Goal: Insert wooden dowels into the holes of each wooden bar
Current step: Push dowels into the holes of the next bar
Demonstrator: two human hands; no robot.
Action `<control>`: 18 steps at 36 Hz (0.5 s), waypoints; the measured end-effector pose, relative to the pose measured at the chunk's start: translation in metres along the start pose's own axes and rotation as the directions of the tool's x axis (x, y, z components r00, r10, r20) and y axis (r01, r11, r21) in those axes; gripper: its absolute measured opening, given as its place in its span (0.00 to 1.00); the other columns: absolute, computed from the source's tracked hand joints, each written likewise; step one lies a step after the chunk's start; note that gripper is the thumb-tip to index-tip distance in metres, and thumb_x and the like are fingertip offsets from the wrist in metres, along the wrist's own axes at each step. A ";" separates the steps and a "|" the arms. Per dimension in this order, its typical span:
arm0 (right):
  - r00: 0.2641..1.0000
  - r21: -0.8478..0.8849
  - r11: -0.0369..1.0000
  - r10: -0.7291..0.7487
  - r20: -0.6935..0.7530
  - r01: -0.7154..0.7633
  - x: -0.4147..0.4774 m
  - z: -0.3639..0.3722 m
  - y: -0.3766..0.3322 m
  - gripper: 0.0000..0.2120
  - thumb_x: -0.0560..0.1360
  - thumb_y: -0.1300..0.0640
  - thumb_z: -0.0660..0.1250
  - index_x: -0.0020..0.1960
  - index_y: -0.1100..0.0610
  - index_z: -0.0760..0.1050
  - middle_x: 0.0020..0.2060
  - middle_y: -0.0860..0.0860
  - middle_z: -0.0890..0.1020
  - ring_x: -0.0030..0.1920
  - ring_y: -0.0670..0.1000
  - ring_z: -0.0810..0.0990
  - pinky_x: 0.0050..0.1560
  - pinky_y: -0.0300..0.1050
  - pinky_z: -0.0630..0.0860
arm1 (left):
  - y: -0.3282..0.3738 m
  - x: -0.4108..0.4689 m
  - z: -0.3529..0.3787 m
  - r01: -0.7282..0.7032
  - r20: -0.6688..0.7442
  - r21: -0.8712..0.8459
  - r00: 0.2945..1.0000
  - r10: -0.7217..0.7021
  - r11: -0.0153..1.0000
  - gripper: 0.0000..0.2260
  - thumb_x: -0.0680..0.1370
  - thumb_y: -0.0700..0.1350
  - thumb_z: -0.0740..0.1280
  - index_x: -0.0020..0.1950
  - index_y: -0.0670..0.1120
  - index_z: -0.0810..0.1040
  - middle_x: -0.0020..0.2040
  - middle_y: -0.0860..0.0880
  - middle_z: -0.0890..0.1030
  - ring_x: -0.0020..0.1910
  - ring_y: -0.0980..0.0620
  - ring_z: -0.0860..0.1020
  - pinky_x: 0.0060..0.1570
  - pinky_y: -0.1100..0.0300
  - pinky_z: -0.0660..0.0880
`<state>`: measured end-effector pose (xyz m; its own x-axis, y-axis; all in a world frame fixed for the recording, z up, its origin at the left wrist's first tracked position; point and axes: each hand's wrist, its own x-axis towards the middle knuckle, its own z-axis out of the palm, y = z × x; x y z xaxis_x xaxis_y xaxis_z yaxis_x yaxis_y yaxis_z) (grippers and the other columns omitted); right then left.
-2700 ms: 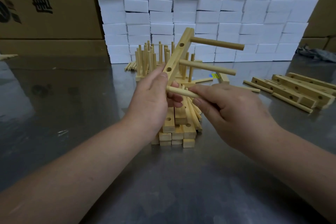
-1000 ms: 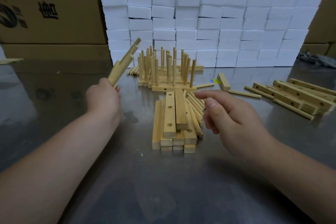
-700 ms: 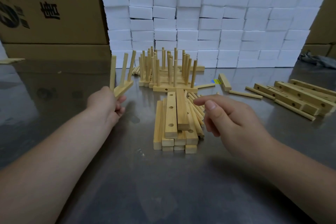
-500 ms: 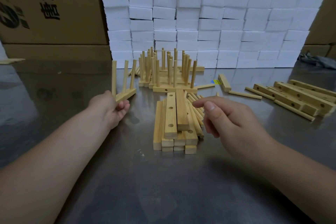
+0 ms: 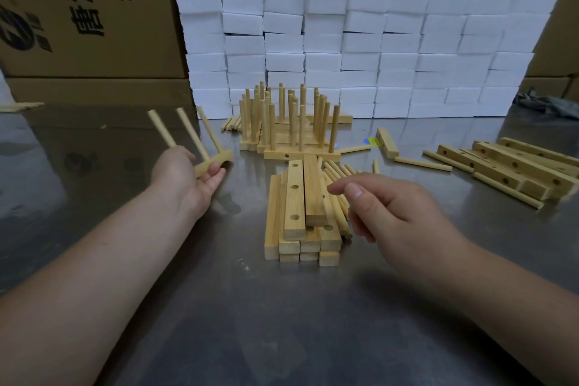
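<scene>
The steel table (image 5: 282,338) runs under both forearms. Over it the right hand (image 5: 398,216) hovers low and holds nothing, its fingers loosely curled and pointing left toward a stack (image 5: 296,222) of bare bars, some showing empty holes on top. Against the stack's right side, just beside that hand, lie loose dowels (image 5: 336,188). Farther left, well apart from the stack, the left hand (image 5: 185,174) grips the near end of a filled bar (image 5: 216,161), fingers curled under it. Three dowels (image 5: 188,131) stand in the bar, leaning left. Whether its far end touches the table I cannot tell. Behind the stack sits a cluster of finished bars (image 5: 294,147) with their dowels upright. To the right lie a single bar (image 5: 387,142), a stray dowel (image 5: 421,163) and a heap (image 5: 513,169) of drilled bars and dowels. A wall of white foam blocks (image 5: 391,41) closes the back, with cardboard boxes (image 5: 87,16) behind it.
</scene>
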<state>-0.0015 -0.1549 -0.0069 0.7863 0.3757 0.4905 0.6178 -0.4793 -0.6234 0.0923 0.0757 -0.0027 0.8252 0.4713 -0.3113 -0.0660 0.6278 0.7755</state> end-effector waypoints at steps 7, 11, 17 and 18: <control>1.000 -0.026 1.000 0.006 0.018 -0.006 -0.001 -0.001 -0.001 0.17 0.66 0.35 0.47 0.46 0.36 0.70 0.34 0.23 0.73 0.40 0.27 0.72 0.40 0.24 0.67 | -0.007 0.010 -0.001 -0.137 -0.052 0.200 0.987 0.150 0.970 0.14 0.78 0.31 0.52 0.59 0.41 0.70 0.38 0.48 0.70 0.32 0.56 0.71 0.45 0.60 0.78; 1.000 -0.059 0.998 0.004 0.024 -0.003 0.000 -0.001 -0.001 0.16 0.68 0.36 0.47 0.46 0.36 0.70 0.34 0.23 0.73 0.40 0.27 0.72 0.35 0.29 0.68 | -0.008 0.013 -0.003 -0.215 -0.046 0.281 0.970 0.237 0.935 0.04 0.79 0.36 0.58 0.50 0.44 0.69 0.38 0.49 0.72 0.31 0.56 0.72 0.32 0.65 0.76; 0.999 -0.082 0.997 0.011 0.036 -0.008 -0.001 -0.002 -0.002 0.09 0.73 0.43 0.51 0.44 0.35 0.70 0.34 0.24 0.73 0.40 0.28 0.73 0.35 0.30 0.65 | -0.004 0.019 -0.006 -0.119 -0.075 0.290 0.986 0.147 0.950 0.06 0.80 0.47 0.62 0.46 0.45 0.69 0.38 0.48 0.72 0.33 0.55 0.74 0.30 0.61 0.74; 0.999 -0.087 0.996 0.012 0.036 -0.009 -0.001 -0.002 -0.002 0.10 0.72 0.42 0.51 0.43 0.36 0.71 0.34 0.25 0.74 0.40 0.29 0.73 0.35 0.30 0.65 | -0.004 0.019 -0.006 -0.114 -0.078 0.300 0.987 0.144 0.947 0.06 0.80 0.46 0.61 0.48 0.45 0.69 0.38 0.48 0.72 0.33 0.55 0.74 0.29 0.61 0.74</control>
<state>-0.0032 -0.1558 -0.0050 0.7930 0.3985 0.4608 0.6087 -0.5495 -0.5723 0.1050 0.0862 -0.0154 0.7607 0.6036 -0.2387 0.0119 0.3548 0.9349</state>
